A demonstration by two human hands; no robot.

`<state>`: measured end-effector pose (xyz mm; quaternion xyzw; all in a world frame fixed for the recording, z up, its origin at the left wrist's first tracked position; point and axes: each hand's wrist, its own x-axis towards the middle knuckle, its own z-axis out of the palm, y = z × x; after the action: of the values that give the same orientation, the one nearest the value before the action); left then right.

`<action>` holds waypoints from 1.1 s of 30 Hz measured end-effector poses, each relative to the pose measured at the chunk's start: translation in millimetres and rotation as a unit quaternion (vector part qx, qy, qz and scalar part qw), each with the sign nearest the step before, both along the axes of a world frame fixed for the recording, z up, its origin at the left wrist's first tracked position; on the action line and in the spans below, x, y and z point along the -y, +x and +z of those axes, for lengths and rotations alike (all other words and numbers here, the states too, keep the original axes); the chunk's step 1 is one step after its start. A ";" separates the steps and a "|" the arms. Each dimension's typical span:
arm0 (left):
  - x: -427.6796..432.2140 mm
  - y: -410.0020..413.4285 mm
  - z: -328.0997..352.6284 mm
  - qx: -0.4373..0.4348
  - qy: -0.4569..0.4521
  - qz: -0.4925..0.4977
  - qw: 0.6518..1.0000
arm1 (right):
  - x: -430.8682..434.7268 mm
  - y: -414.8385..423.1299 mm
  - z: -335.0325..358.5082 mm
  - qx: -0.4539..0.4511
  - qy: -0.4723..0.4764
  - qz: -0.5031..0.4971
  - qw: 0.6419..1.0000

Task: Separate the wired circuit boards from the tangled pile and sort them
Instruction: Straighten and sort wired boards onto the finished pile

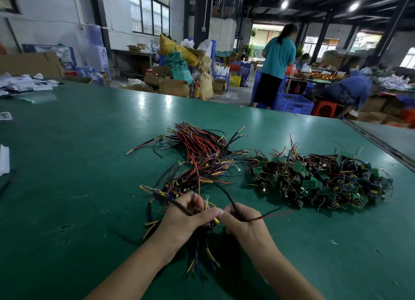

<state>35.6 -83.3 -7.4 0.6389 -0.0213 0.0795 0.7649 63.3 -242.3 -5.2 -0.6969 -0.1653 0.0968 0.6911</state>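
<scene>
A tangled pile of green circuit boards [318,180] with wires lies at the right of the green table [78,156]. A sorted bundle of wired boards [202,151], with red, black and yellow wires fanned out, lies at the middle. My left hand [184,221] grips a bunch of wired boards, whose wires hang below it toward the near edge. My right hand [242,221] pinches a black and red wire [269,216] that runs off to the right. The two hands touch at the fingertips.
White papers [24,84] lie at the table's far left, and a white sheet [4,160] at the left edge. Beyond the table stand cardboard boxes [173,86], blue crates [292,103] and people [276,63] at another bench.
</scene>
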 end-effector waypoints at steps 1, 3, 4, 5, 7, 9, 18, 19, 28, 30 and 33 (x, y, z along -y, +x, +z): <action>1.7 -0.7 0.0 0.005 0.026 0.013 1.000 | -1.0 -1.1 -0.2 0.015 -0.008 -0.011 1.000; 3.9 -1.9 -1.9 0.018 0.078 0.026 0.996 | -4.2 -2.7 -0.3 0.033 -0.011 -0.021 0.999; 4.9 -2.1 -2.9 0.028 0.098 0.029 0.994 | -5.9 -2.7 -1.0 0.049 -0.018 -0.022 0.998; 5.3 -2.1 -3.9 0.042 0.120 0.032 0.991 | -7.1 -2.8 -2.2 0.075 -0.030 -0.024 0.996; 5.5 -0.6 -6.5 0.077 0.176 0.047 0.980 | -8.8 -2.1 -6.6 0.110 -0.041 -0.033 0.992; 5.9 1.0 -9.4 0.094 0.206 0.074 0.971 | -9.8 -2.7 -9.3 0.101 -0.022 -0.029 0.994; 8.5 8.7 -20.2 0.088 0.176 0.095 0.976 | -18.2 -4.2 -13.7 0.058 0.023 0.040 0.997; 9.8 8.8 -20.2 0.096 0.169 0.096 0.976 | -19.1 -4.2 -14.9 0.064 0.025 0.039 0.997; 17.1 -1.1 -9.3 0.126 0.117 0.049 0.984 | -18.9 5.5 -19.2 0.060 -0.052 0.046 0.996; 18.7 -4.1 -8.7 0.096 0.112 0.031 0.989 | -18.7 6.4 -20.3 0.057 -0.072 0.060 0.994; 20.9 -6.3 -7.6 0.048 0.054 -0.031 0.997 | -17.7 6.3 -17.4 0.059 -0.104 0.052 0.991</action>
<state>29.3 -104.3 -15.0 0.6734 -0.0819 0.0851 0.7298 69.6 -224.7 -22.6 -0.7603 -0.2306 0.1082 0.5976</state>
